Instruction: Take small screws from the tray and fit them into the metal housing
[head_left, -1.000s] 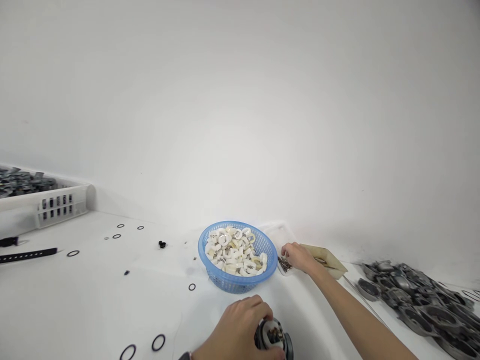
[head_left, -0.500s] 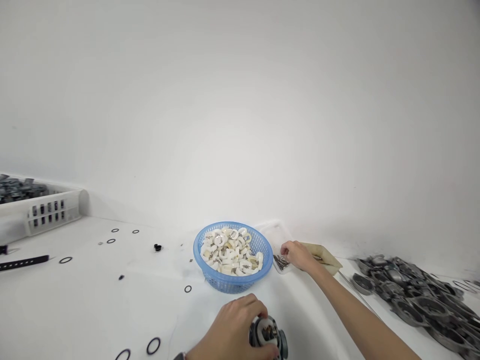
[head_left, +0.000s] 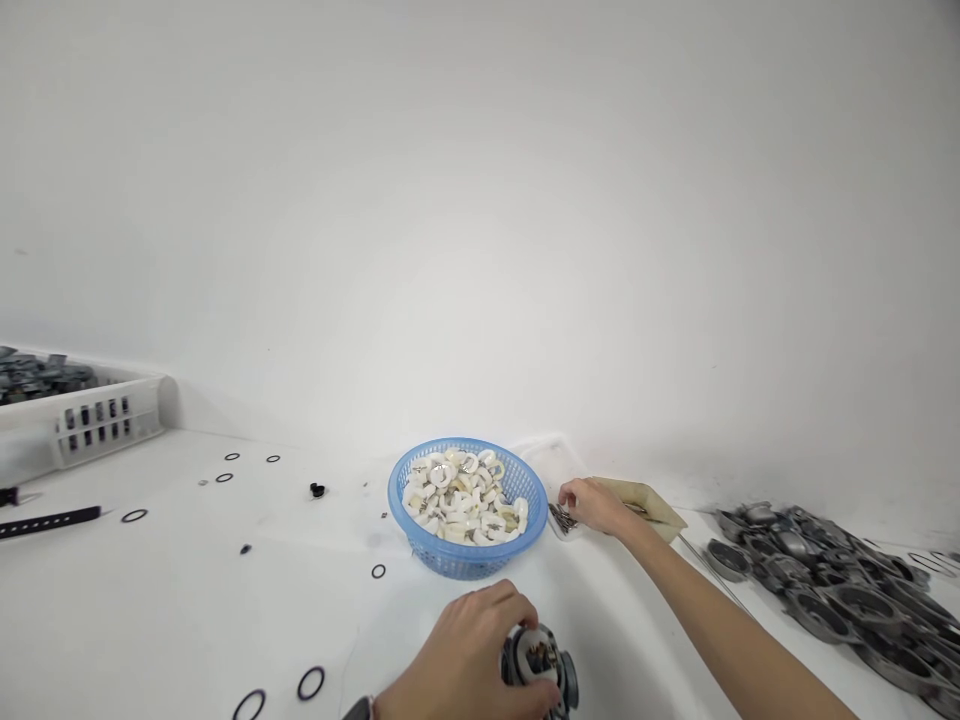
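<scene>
The round metal part (head_left: 545,655) is gripped between the thumb and fingers of the left hand (head_left: 469,650), its hollow face turned up, presumably for access. The small metal pieces (head_left: 562,519) are reached by the right hand (head_left: 592,505), fingers bunched; whether one is pinched cannot be told. White rings (head_left: 465,502) are gathered in the blue basket (head_left: 466,563) between, seemingly for easy reach.

Heaped metal castings (head_left: 832,598) and basketed white rings (head_left: 466,502) suggest a workshop.

Assembly (head_left: 553,660) in front of basket (head_left: 466,562), crate (head_left: 150,415) far left, parts heap (head_left: 825,605) right.
</scene>
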